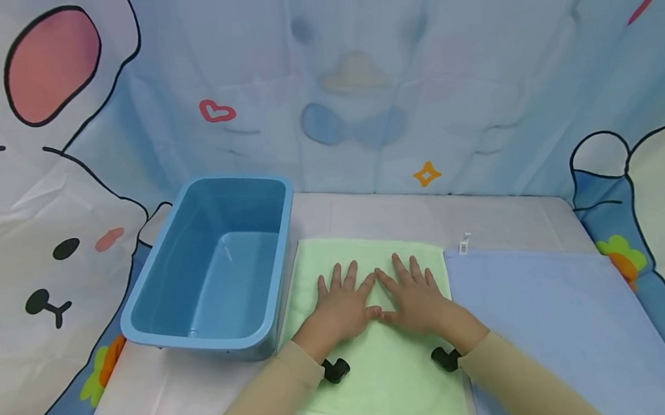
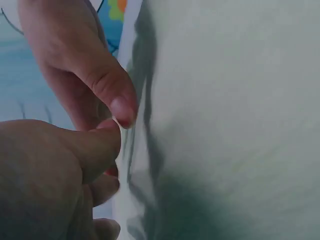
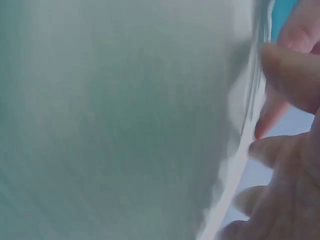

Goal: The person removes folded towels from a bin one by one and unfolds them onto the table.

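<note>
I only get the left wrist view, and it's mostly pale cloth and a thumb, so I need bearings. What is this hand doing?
Observer: The left hand lies flat, fingers spread, on a green towel spread on the table.
Operator: Where is the other hand?
Observer: The right hand lies flat beside it on the same towel, thumbs touching.
Operator: Anything to the left of the towel?
Observer: A blue plastic tub, nothing inside it, stands right against the towel's left edge.
Operator: And to the right?
Observer: A blue cloth lies flat there, along the towel's right edge.
</note>
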A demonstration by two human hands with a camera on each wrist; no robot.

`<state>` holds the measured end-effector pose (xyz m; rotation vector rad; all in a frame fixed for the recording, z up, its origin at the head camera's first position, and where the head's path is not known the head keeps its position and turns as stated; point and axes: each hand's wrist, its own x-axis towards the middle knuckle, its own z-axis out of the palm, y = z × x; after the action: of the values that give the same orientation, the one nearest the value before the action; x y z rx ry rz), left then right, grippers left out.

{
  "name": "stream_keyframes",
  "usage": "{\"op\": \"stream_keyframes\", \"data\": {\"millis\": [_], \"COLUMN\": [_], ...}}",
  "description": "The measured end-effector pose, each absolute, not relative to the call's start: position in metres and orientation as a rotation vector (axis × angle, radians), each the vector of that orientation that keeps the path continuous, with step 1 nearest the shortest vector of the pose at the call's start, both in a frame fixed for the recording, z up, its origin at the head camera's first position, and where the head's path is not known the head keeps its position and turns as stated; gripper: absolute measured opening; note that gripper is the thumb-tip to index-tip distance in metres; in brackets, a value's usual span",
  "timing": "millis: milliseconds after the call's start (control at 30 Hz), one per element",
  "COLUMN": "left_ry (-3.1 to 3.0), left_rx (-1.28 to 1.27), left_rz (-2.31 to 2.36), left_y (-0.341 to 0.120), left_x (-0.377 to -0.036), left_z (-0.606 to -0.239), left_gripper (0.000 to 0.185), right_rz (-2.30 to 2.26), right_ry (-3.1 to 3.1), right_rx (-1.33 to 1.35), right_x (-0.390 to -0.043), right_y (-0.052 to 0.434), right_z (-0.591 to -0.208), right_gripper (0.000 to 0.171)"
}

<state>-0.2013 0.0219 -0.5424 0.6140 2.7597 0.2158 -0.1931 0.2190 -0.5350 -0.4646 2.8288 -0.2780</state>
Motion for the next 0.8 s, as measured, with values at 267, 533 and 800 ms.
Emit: {"op": "stream_keyframes", "data": {"millis": [267,533,800], "left_ry": [2.724,2.663,2.686], "left_rx": [0.703,0.690,0.675], "left_rz": [0.156,0.187,0.242], "left_y": [0.007,-0.014,-0.023], "left_x": [-0.172,-0.161,-0.144], "left_z": [-0.553,-0.553,-0.553], "left_gripper": [0.078,0.080,0.082], "right_rz": [-0.272,-0.248,-0.240], "right_ry": [2.730,2.706,2.737], "right_rx": [-0.440,-0.415,-0.415], "right_x": [-0.157,-0.137,-0.116], "right_y": [0.204,0.213,0.215], "right_z": [-0.535,-0.537,-0.540], "right_gripper": [0.091,0.094,0.098]}}
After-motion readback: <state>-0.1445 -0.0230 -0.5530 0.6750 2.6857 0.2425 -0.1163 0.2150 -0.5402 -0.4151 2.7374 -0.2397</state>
